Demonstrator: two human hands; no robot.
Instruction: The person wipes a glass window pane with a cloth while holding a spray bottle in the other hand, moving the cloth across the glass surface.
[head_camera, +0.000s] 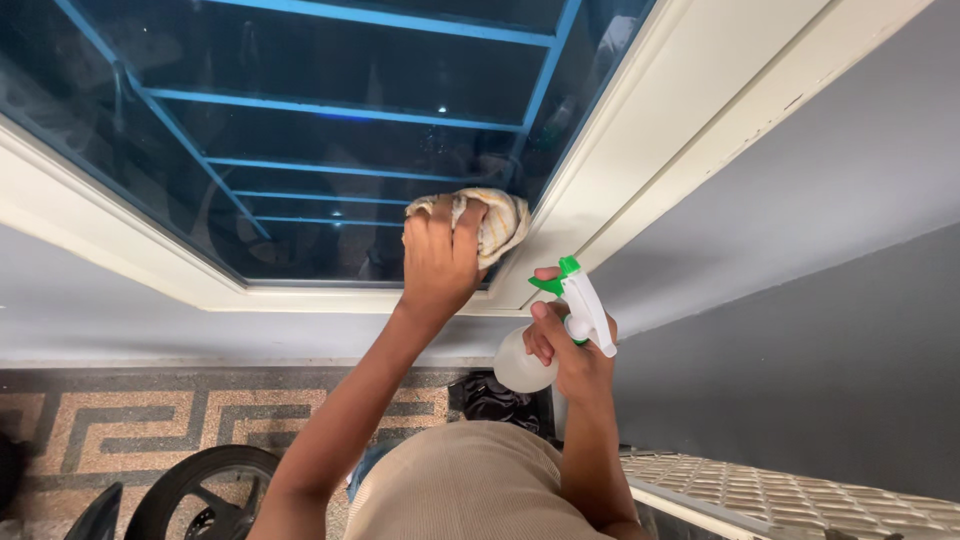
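Note:
My left hand (440, 258) presses a crumpled cream cloth (497, 222) against the dark glass pane (300, 120) near the window's lower right corner. My right hand (570, 345) grips a clear spray bottle (522, 365) with a white and green trigger head (583, 300). The bottle is held just below the cream window frame (640, 150), to the right of the left hand. Its nozzle points up toward the frame.
Blue bars show behind the glass. A grey wall (820, 300) runs down the right side. Below lie a patterned floor (120, 420), a black wheel (205, 490), a dark bag (495, 400) and a quilted cream surface (780, 490).

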